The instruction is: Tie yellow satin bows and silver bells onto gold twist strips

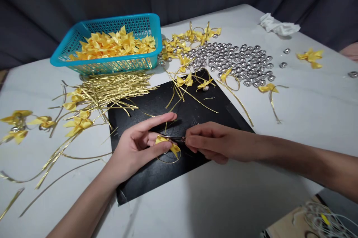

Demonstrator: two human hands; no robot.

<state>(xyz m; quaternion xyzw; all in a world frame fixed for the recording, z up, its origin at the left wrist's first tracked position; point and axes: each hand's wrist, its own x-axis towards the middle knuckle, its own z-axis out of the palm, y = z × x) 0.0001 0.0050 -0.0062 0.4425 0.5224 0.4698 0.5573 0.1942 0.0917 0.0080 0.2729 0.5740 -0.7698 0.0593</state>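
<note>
My left hand (140,148) pinches a yellow ribbon bow (175,149) between thumb and fingers, its index finger stretched out above. A thin gold cord loop (168,162) hangs below the bow. From the right, my right hand (209,141) is closed around a slim dark metal tool (177,138), perhaps tweezers or small scissors, whose tip reaches the top of the bow. Both hands are over a black board (151,178). More yellow bows (184,80) with gold cords lie at the board's far edge.
A blue basket (112,59) of yellow bows stands at the back left, before a pile of gold cords (112,88). Silver beads (235,60) spread at the back right, near white crumpled tissue (279,25). Tangled wires (324,219) lie in a box at the lower right.
</note>
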